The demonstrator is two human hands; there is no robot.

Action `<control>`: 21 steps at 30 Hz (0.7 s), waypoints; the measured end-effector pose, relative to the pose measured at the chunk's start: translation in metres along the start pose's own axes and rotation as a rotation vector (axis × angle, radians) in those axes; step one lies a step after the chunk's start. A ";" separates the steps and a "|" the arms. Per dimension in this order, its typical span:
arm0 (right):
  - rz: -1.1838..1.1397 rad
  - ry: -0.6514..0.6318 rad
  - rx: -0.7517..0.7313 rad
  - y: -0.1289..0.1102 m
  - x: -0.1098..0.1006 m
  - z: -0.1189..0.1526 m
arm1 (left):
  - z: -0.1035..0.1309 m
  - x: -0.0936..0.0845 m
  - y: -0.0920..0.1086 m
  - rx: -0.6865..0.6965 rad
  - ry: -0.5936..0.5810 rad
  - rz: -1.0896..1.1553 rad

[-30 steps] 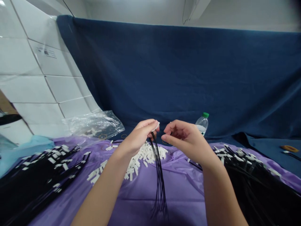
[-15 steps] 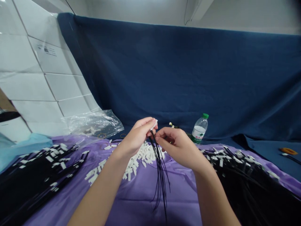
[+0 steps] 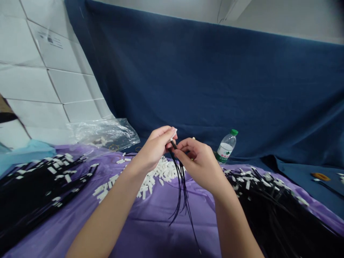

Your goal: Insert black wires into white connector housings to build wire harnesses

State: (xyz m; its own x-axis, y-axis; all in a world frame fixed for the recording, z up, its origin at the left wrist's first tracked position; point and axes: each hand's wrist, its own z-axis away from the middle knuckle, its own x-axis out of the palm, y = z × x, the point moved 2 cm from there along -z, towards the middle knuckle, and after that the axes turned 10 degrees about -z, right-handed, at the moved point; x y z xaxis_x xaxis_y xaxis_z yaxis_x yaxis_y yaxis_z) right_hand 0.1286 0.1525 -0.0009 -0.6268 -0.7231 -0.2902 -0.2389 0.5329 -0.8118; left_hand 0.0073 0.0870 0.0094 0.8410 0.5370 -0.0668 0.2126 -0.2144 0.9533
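Between thumb and fingers, my left hand (image 3: 158,145) pinches a small white plastic connector (image 3: 174,134) at the top of a bundle of thin black wires (image 3: 180,182). The wires hang down loosely and fan out over the purple cloth. My right hand (image 3: 197,157) is closed just right of it, thumb and forefinger gripping the wires a little below the connector. The other fingers of the right hand are curled. Behind and below both hands lies a pile of loose white connectors (image 3: 163,171).
Black wires with white ends are heaped at left (image 3: 29,200) and right (image 3: 271,211) on the purple cloth (image 3: 172,229). A green-capped bottle (image 3: 226,147) stands behind. A clear plastic bag (image 3: 107,132) lies back left, and an orange tape ring (image 3: 320,176) at far right.
My right thumb and forefinger have closed on the wires below the connector. The hanging wires have swung and spread. The view has tilted slightly, and both hands appear a little higher and further left.
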 end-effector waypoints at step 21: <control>-0.354 -0.069 0.260 0.009 0.003 -0.006 | 0.002 -0.002 0.002 0.018 -0.025 -0.068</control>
State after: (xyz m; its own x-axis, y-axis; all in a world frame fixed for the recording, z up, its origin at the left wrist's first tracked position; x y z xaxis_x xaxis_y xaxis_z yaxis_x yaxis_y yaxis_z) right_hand 0.1200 0.1582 -0.0059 -0.4870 -0.8734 0.0033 -0.2300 0.1246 -0.9652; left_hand 0.0072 0.0844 0.0108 0.8364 0.5303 -0.1384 0.2780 -0.1928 0.9410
